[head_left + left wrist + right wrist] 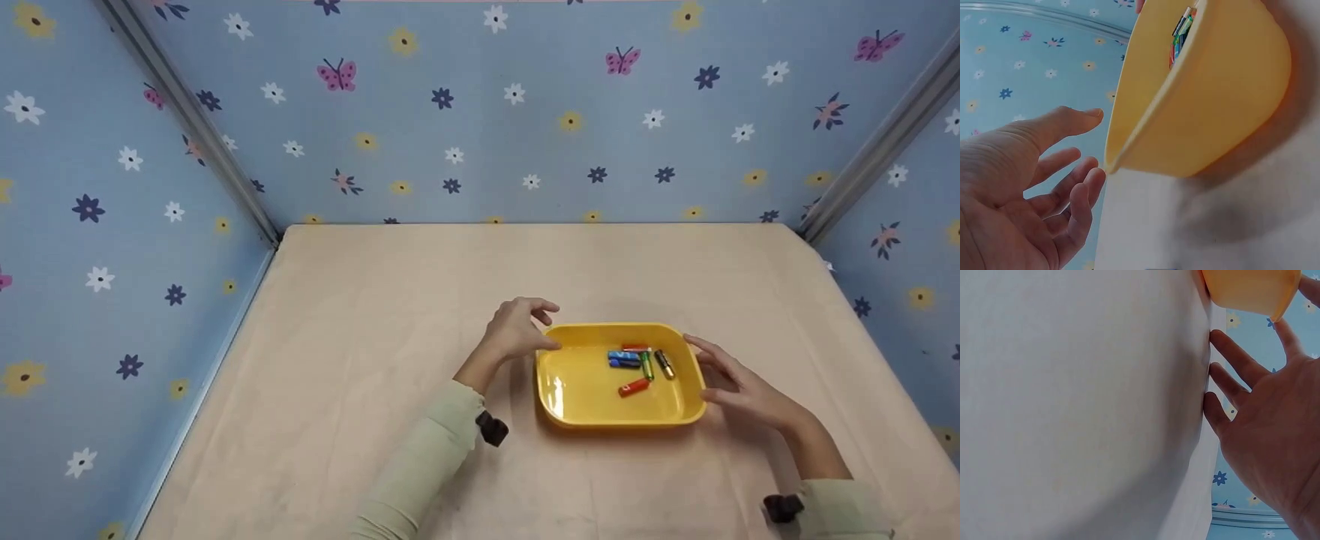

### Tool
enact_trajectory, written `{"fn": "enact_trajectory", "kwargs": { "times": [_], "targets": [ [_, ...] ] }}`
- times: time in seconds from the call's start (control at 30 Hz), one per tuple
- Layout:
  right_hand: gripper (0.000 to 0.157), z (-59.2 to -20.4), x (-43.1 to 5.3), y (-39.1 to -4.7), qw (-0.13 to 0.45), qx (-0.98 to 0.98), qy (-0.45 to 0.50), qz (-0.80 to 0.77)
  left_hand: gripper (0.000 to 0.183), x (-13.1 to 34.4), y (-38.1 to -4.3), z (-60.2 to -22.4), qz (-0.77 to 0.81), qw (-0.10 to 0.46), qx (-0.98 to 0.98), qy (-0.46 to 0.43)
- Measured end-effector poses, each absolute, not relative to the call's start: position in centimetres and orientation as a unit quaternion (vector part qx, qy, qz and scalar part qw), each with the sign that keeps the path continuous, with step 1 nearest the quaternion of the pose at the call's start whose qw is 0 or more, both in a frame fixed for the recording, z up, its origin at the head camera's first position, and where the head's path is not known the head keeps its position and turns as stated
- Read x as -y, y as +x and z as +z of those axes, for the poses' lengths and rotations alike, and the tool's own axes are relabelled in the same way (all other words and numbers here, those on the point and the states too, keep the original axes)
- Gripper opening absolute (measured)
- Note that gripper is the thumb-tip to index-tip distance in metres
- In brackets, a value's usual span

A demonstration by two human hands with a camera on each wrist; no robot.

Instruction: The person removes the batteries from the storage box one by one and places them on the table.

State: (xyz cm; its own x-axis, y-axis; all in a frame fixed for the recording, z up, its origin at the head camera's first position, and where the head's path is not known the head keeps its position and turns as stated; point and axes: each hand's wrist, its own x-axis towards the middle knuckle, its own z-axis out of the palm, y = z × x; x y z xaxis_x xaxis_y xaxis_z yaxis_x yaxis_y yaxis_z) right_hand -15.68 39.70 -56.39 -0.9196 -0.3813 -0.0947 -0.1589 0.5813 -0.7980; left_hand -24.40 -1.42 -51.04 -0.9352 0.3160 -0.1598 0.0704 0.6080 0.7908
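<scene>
A yellow plastic tray (585, 394) sits on the cloth with several small batteries (634, 385) inside, coloured red, blue, green and black with gold. My left hand (516, 328) is at the tray's left end, its thumb by the rim and its fingers loosely bent. In the left wrist view, a small gap shows between the thumb and the tray wall (1213, 101). My right hand (750, 390) is at the right end. From the right wrist, its fingers (1241, 363) look spread, with the index fingertip and thumb right at the tray's rim.
A beige cloth (360, 360) covers the table. Blue panels (480, 120) printed with flowers and butterflies rise at the back and both sides, with grey posts (187, 112) at the corners. Each pale green sleeve (427, 457) has a small black device (492, 428) at the wrist.
</scene>
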Motion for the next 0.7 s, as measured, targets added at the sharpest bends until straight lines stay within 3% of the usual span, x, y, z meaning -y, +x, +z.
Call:
{"fn": "enact_trajectory", "kwargs": {
  "times": [0.33, 0.7],
  "targets": [
    [0.086, -56.2, -39.6, -15.5, 0.123, -0.892, -0.149, -0.409, 0.06, -1.1, -24.1, -50.5, 0.429, 0.164, -0.877, 0.14],
    [0.085, -56.4, -39.7, -15.6, 0.127, -0.883, -0.154, -0.425, 0.074, -2.1, -24.4, -50.5, 0.413, 0.277, -0.829, 0.257]
  ]
}}
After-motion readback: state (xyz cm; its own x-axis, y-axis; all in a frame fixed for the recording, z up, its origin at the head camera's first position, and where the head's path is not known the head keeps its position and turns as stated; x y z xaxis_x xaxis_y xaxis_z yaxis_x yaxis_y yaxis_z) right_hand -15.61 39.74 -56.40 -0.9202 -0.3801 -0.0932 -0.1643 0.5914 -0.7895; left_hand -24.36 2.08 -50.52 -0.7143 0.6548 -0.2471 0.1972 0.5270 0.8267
